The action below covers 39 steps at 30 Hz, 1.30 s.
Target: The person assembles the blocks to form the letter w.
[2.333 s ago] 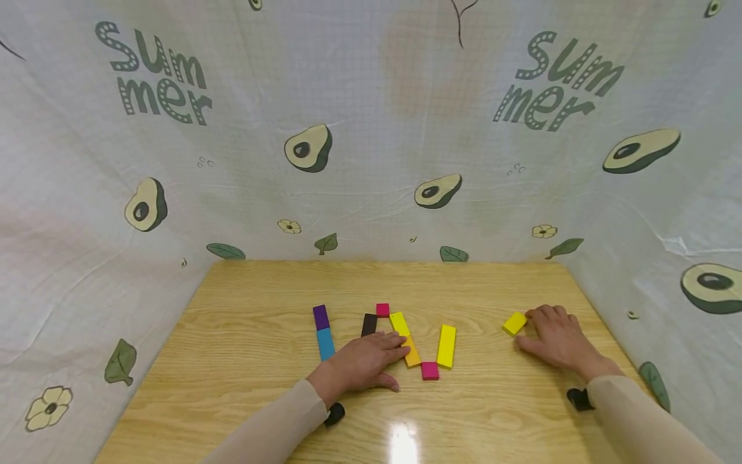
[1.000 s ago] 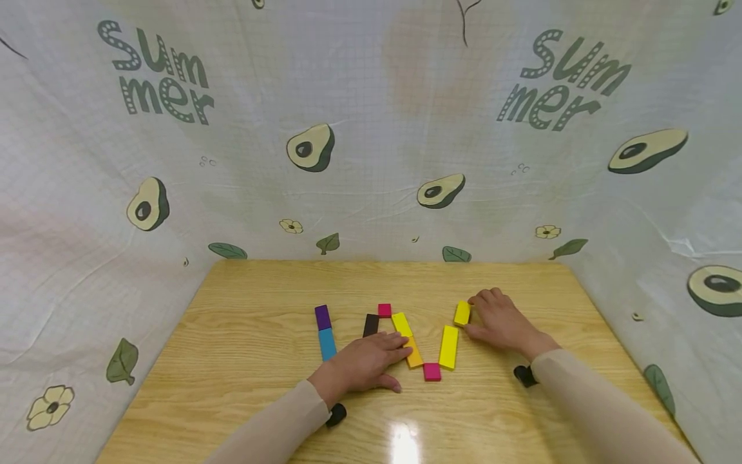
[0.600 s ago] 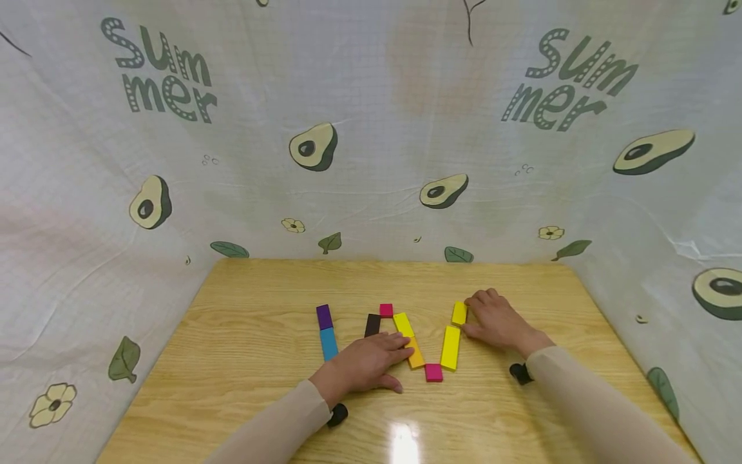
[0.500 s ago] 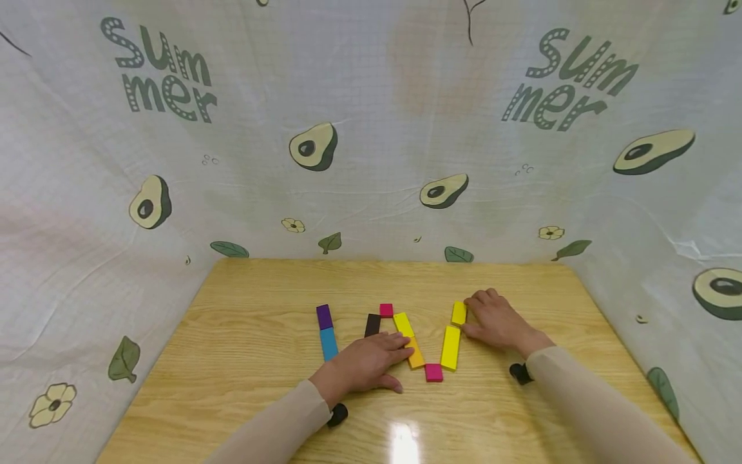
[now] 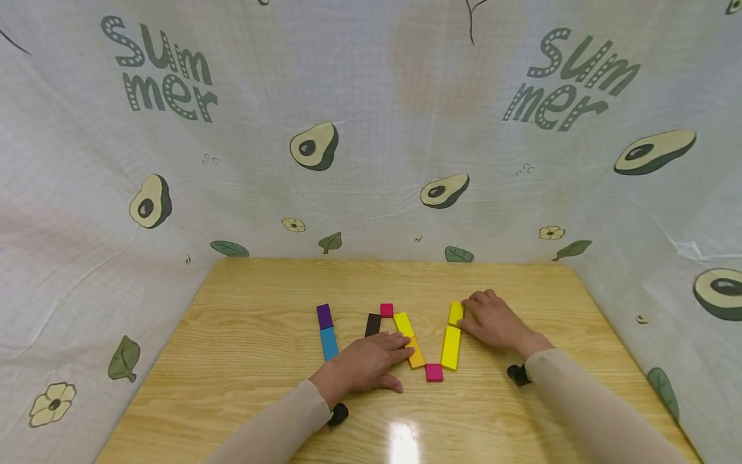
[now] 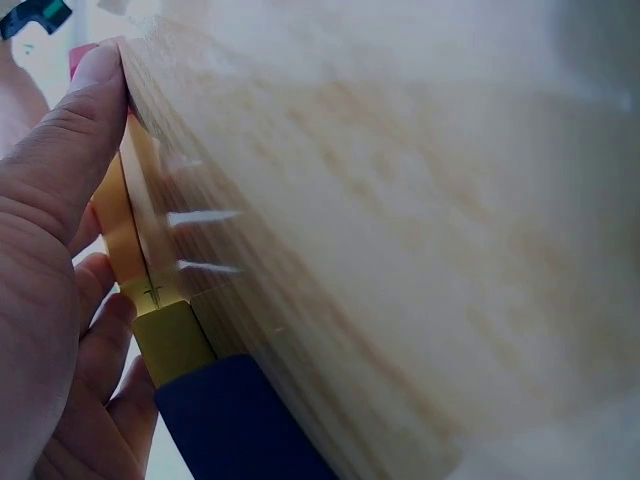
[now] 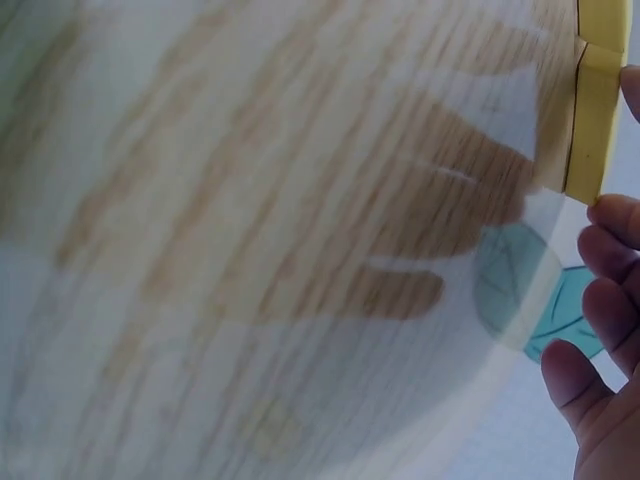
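Note:
In the head view my right hand (image 5: pixel 493 322) pinches a short yellow block (image 5: pixel 456 313) with thumb and index finger, at the far end of a longer yellow block (image 5: pixel 451 348). The two yellow blocks meet end to end. My left hand (image 5: pixel 368 361) lies flat with extended fingers. Its fingertips touch an orange block (image 5: pixel 415 354), which continues a yellow block (image 5: pixel 404 324). A pink block (image 5: pixel 434 372) sits between the orange and long yellow blocks at their near ends. In the left wrist view, a dark blue block (image 6: pixel 240 420) adjoins a yellow one (image 6: pixel 175 340) by the hand.
Beyond my left hand are a black block (image 5: pixel 373 324) and a pink block (image 5: pixel 386 310). Further left, purple (image 5: pixel 324 316) and light blue (image 5: pixel 329 343) blocks form a line. A printed cloth (image 5: pixel 371 161) encloses the back and sides of the wooden table (image 5: pixel 272 283).
My right hand has brought the short yellow block leftward from the table's right side and turned it in line with the long yellow block, closing the small gap. My left hand has stayed put.

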{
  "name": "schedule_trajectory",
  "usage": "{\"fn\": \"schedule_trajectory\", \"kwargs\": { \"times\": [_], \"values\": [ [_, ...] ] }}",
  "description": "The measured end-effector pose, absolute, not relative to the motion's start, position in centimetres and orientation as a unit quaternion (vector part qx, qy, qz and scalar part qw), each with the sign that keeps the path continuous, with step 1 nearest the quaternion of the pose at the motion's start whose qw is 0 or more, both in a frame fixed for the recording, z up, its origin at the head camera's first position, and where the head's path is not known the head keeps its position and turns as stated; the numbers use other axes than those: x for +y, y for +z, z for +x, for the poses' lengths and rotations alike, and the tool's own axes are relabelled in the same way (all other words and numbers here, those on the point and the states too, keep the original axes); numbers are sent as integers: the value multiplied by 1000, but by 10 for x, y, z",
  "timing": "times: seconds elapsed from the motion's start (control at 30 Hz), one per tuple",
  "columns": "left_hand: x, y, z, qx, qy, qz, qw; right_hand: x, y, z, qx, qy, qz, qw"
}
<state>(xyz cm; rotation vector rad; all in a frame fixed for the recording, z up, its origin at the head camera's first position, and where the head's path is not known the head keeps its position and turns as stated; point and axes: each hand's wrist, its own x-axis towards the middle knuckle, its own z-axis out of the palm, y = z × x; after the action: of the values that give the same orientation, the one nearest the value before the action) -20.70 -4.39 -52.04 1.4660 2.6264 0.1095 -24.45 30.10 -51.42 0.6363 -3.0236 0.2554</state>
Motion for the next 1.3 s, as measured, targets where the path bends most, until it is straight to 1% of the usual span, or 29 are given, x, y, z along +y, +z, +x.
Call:
{"fn": "schedule_trajectory", "kwargs": {
  "times": [0.33, 0.67, 1.3],
  "values": [
    [-43, -520, -206, 871, 35, 487, 60, 301, -512, -243, -974, 83, 211, 12],
    [-43, -519, -206, 871, 35, 487, 60, 302, -514, -243, -973, 78, 217, 18],
    [-43, -517, -205, 870, 27, 488, 61, 298, -516, -237, -975, 74, 197, 74]
  ]
}}
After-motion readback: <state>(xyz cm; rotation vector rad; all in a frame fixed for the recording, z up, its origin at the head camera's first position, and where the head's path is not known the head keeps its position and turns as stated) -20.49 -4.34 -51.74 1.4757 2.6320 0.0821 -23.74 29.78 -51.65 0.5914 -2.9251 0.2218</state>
